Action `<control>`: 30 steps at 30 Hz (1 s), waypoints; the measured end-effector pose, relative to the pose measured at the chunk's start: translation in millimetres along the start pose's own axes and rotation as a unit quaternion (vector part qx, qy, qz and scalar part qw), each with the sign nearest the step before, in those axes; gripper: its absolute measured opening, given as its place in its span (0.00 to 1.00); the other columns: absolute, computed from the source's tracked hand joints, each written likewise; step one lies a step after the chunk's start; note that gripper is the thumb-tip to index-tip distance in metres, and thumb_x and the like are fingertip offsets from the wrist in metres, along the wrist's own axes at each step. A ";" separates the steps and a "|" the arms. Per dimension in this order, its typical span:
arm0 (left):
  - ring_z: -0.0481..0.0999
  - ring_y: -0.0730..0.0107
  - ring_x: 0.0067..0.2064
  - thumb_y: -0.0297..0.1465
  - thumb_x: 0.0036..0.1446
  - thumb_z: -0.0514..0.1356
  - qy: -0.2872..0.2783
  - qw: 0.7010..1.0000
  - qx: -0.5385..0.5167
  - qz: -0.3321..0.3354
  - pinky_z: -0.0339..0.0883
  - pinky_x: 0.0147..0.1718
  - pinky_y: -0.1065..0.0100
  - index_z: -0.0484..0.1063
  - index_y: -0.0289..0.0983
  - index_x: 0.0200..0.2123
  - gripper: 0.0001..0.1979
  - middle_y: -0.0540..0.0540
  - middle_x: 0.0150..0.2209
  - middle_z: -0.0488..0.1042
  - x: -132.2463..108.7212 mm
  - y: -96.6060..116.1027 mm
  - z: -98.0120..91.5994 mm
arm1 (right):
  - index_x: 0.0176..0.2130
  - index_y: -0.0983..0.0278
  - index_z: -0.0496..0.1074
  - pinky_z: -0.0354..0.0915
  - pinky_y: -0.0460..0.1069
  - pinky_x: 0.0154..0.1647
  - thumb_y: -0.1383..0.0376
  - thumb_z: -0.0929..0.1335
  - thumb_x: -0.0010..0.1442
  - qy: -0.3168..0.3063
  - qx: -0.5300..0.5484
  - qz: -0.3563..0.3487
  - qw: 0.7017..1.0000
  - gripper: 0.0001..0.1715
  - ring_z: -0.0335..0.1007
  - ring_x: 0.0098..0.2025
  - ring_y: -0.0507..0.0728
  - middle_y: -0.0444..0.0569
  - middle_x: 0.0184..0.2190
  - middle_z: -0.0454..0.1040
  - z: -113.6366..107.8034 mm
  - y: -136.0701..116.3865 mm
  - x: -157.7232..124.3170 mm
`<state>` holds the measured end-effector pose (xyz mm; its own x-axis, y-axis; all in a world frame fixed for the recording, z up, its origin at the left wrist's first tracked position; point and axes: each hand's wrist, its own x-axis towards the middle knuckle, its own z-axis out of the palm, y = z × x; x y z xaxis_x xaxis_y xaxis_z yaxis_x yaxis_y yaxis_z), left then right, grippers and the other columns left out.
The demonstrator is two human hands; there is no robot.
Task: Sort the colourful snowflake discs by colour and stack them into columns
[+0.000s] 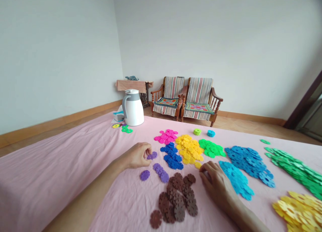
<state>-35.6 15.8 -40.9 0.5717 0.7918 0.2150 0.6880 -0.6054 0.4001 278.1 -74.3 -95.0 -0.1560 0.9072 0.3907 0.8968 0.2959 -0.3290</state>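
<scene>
L arm reaches fwd; L hand (pixel 139 155) is bent, fingers curled in at a few purple snowflake discs (pixel 154 155). Can't tell if it pinches one. More purple discs (pixel 161 173) lie just below it. R hand (pixel 215 180) is palm down, half curled, nr a yellow disc (pixel 198 165); can't tell its hold. Brown discs (pixel 179 208) sit btwn both arms.

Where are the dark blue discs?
In the head view, the dark blue discs lie right of centre, between the left hand and the yellow discs, below the pink discs.
</scene>
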 end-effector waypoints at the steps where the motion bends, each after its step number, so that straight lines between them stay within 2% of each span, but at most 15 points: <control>1: 0.67 0.74 0.26 0.25 0.39 0.58 0.023 1.000 -0.007 -0.010 0.59 0.25 0.75 0.67 0.35 0.27 0.07 0.51 0.27 0.68 1.7 -0.4 -0.5 | 0.31 0.61 0.66 0.58 0.54 0.40 0.65 0.59 0.60 0.000 0.000 0.000 1.000 0.10 0.64 0.36 0.58 0.49 0.32 0.69 0.3 0.2 -0.1; 4: 0.67 0.74 0.27 0.25 0.42 0.58 0.088 0.996 -0.010 -0.022 0.60 0.27 0.74 0.67 0.35 0.29 0.06 0.50 0.28 0.68 6.2 -0.2 1.5 | 0.31 0.61 0.66 0.58 0.54 0.40 0.65 0.59 0.60 -0.001 0.000 -0.001 1.000 0.09 0.64 0.36 0.58 0.49 0.32 0.69 0.5 0.4 -0.1; 6: 0.67 0.73 0.28 0.24 0.42 0.58 0.110 0.994 -0.004 -0.012 0.61 0.28 0.73 0.68 0.36 0.30 0.07 0.50 0.29 0.68 8.1 -0.2 5.7 | 0.30 0.61 0.67 0.58 0.54 0.40 0.65 0.59 0.60 -0.002 -0.002 0.000 1.000 0.10 0.64 0.36 0.58 0.49 0.32 0.69 0.2 0.2 0.1; 13: 0.68 0.73 0.30 0.24 0.43 0.57 0.093 0.996 0.004 0.005 0.62 0.32 0.72 0.69 0.36 0.32 0.09 0.49 0.32 0.68 10.0 -5.9 19.2 | 0.31 0.61 0.67 0.58 0.54 0.40 0.64 0.59 0.60 -0.004 -0.007 0.006 1.000 0.10 0.64 0.37 0.58 0.48 0.32 0.69 -0.9 -1.4 -0.3; 24: 0.69 0.72 0.30 0.24 0.44 0.57 0.058 0.998 0.003 0.006 0.62 0.32 0.72 0.71 0.37 0.33 0.10 0.49 0.31 0.69 8.5 -6.9 21.4 | 0.30 0.61 0.68 0.58 0.52 0.38 0.65 0.60 0.60 0.011 -0.007 0.000 1.000 0.10 0.65 0.36 0.57 0.48 0.31 0.70 -3.6 -4.1 -0.1; 30: 0.70 0.71 0.33 0.29 0.49 0.60 0.122 0.992 -0.015 0.015 0.64 0.36 0.70 0.70 0.38 0.40 0.12 0.48 0.36 0.70 6.5 -11.4 21.2 | 0.31 0.61 0.68 0.58 0.52 0.37 0.66 0.59 0.59 0.007 0.000 -0.010 1.000 0.10 0.64 0.36 0.57 0.49 0.32 0.70 -2.4 -0.1 0.4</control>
<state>-30.2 26.1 -62.9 0.4642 0.7714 0.4353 0.6569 -0.6295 0.4150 279.0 -74.7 -92.7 -0.1681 0.8968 0.4093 0.8932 0.3142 -0.3216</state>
